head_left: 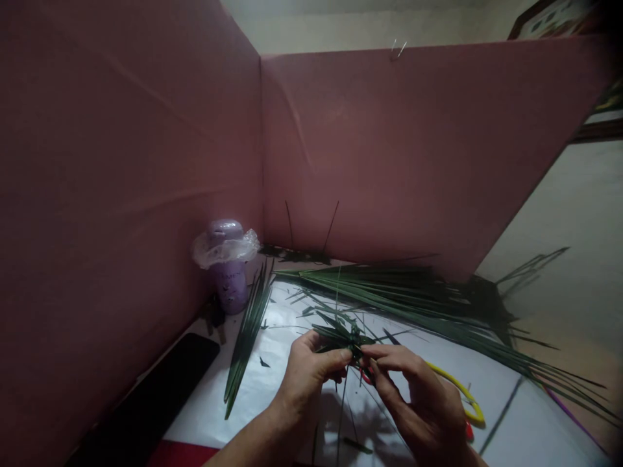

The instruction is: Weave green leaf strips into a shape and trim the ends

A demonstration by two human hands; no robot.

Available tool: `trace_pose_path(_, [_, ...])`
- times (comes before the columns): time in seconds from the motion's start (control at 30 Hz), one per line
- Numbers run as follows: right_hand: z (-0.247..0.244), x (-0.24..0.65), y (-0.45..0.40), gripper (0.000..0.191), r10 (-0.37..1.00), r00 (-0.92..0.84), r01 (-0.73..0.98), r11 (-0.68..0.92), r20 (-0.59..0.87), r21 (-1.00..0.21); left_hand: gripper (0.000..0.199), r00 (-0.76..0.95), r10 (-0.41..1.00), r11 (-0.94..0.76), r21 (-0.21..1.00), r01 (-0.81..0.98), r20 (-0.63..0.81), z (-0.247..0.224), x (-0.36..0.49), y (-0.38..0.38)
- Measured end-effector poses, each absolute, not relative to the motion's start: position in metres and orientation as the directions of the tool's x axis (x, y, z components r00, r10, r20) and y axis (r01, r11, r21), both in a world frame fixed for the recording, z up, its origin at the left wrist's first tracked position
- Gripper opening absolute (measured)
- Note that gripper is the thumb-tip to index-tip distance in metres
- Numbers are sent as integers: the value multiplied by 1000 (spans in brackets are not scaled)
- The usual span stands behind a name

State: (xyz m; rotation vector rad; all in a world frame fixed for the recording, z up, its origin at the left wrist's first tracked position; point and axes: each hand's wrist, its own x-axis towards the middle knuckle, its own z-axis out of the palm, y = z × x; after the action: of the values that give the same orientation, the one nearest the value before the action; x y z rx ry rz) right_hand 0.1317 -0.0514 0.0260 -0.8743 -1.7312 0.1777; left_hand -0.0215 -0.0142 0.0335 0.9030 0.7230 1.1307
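Note:
A small bundle of folded green leaf strips [337, 334] is held up over the white table surface [277, 331]. My left hand [311, 366] is closed on its left side, the thumb pressed near its centre. On the right side, my right hand [418, 395] pinches at the same bundle with thumb and forefinger. Thin strips hang down from it between the hands. Something red shows just below the fingertips, partly hidden. A yellow-handled tool [474, 412] lies beside my right hand, partly covered by it.
Long green leaves [379, 288] spread along the back and right. More leaves [248, 337] lie at the left, near a purple tumbler [231, 285] with plastic wrap and a dark flat object [170, 383]. Leaf scraps dot the table. Pink panels [370, 155] stand behind and left.

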Motion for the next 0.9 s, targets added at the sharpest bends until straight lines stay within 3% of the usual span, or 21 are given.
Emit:
trace_pose_path(0.4, [20, 127, -50, 23, 585, -46, 580, 676, 810, -455, 11, 230, 966, -33, 936, -350, 120, 43, -21, -21])
trace_pose_path(0.5, [20, 123, -53, 14, 632, 42, 542, 636, 774, -549, 4, 126, 936, -312, 941, -128, 328, 44, -22, -26])
trace_pose_path(0.57, [21, 121, -56, 5, 710, 130, 493, 559, 692, -666, 11, 107, 804, -595, 796, 111, 586, 43, -24, -28])
trace_pose_path(0.67, [24, 118, -58, 5, 804, 197, 356, 474, 560, -805, 29, 180, 502, -833, 416, 364, 846, 42, -28, -31])
trace_pose_path(0.77, [26, 117, -58, 7, 841, 177, 253, 463, 511, -849, 36, 225, 325, -853, 182, 489, 919, 43, -31, -32])
trace_pose_path(0.9, [24, 116, -60, 14, 811, 145, 203, 536, 567, -819, 29, 279, 269, -847, 89, 525, 922, 44, -33, -34])
